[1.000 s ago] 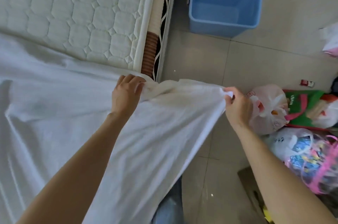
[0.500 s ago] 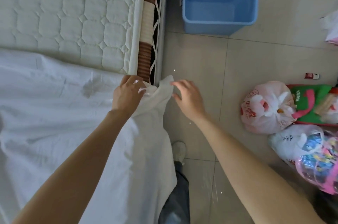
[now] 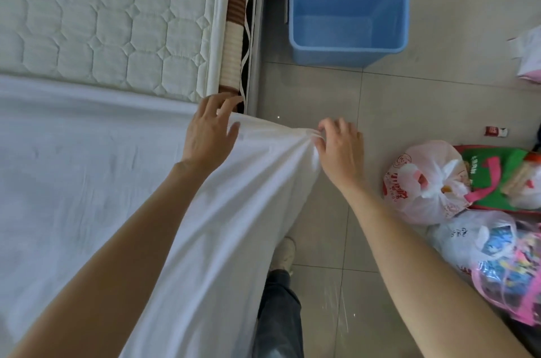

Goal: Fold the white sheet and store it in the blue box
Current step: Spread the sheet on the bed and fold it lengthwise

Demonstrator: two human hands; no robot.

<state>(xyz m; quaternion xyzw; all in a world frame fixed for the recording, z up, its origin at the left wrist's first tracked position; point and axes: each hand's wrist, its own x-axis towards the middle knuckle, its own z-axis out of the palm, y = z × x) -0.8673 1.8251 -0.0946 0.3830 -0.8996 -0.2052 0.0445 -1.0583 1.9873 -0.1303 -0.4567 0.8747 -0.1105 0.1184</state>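
The white sheet (image 3: 87,170) lies across the near part of the quilted mattress (image 3: 96,15) and hangs off the bed's edge over the floor. My left hand (image 3: 209,135) rests flat on the sheet's top edge at the bed's corner, fingers spread. To its right, my right hand (image 3: 339,147) pinches a bunched corner of the sheet and holds it out over the floor. The blue box (image 3: 348,15) stands open and empty on the floor at the top, beside the bed frame, with its lid behind it.
Several filled plastic bags (image 3: 424,182) and a green bag (image 3: 503,179) crowd the floor at the right. A small red carton (image 3: 496,131) lies near them. My shoe and trouser leg (image 3: 281,299) show below the sheet. Bare tiles separate me from the box.
My left hand has let go of the bunched edge and now lies flat on the sheet. My right hand has taken hold of the corner and drawn it rightwards.
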